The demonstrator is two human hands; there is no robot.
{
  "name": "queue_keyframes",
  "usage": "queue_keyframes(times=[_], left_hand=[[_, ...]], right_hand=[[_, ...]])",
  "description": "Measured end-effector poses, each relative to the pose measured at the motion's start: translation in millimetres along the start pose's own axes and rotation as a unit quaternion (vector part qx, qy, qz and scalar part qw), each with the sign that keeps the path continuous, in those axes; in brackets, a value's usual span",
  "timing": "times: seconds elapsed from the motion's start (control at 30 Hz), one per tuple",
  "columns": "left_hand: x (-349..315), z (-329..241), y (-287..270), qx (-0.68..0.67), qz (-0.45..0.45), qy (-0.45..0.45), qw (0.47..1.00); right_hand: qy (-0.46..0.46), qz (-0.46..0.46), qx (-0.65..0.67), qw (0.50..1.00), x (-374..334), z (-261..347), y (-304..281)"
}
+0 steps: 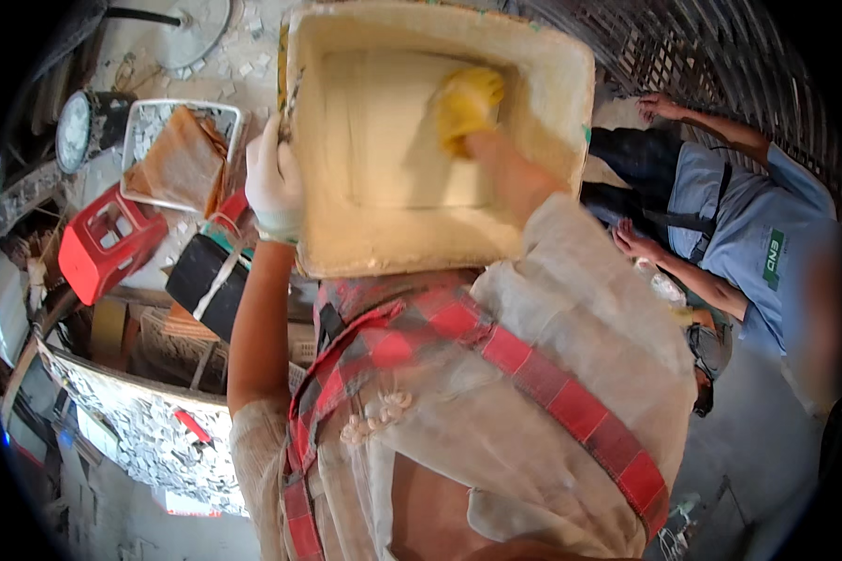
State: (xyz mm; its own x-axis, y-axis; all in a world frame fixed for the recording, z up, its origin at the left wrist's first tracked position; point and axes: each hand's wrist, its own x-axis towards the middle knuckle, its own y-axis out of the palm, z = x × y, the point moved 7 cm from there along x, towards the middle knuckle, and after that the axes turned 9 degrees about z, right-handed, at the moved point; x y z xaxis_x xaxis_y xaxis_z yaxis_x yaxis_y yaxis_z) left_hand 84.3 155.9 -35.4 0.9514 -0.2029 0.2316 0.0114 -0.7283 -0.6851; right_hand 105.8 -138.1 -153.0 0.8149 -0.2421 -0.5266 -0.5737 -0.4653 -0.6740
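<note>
A large, rectangular cream-yellow tub point(323, 238) with a worn, stained rim stands in front of my body. My left hand point(273, 179), in a white glove, grips the tub's left wall with the thumb toward the inside. Inside the tub, toward the right of its floor, is my right hand point(470, 105) in a yellow glove. Its fingers look bunched but are blurred, and I cannot make out whether anything is in them. The tub's floor is pale and smooth; whether liquid covers it is unclear.
Left of me are a red plastic stool point(112, 241), a white basket point(131, 140) of pale chips under a brown sheet point(182, 161), and a black container point(206, 280). A chip-covered surface point(150, 435) lies lower left. Another person point(720, 201) in blue sits at the right, by stacked dark lattice racks point(720, 56).
</note>
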Motion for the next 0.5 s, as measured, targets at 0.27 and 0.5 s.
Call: queue_keyframes(times=[0.27, 0.5], left_hand=[[4.8, -6.2, -2.9, 0.058, 0.016, -0.006, 0.998], [0.5, -3.0, -0.9, 0.042, 0.016, 0.003, 0.999]], right_hand=[[-0.352, -0.417, 0.22, 0.808, -45.7, 139.5, -35.5], [-0.039, -0.23, 0.355, 0.905, 19.7, 12.9, 55.9]])
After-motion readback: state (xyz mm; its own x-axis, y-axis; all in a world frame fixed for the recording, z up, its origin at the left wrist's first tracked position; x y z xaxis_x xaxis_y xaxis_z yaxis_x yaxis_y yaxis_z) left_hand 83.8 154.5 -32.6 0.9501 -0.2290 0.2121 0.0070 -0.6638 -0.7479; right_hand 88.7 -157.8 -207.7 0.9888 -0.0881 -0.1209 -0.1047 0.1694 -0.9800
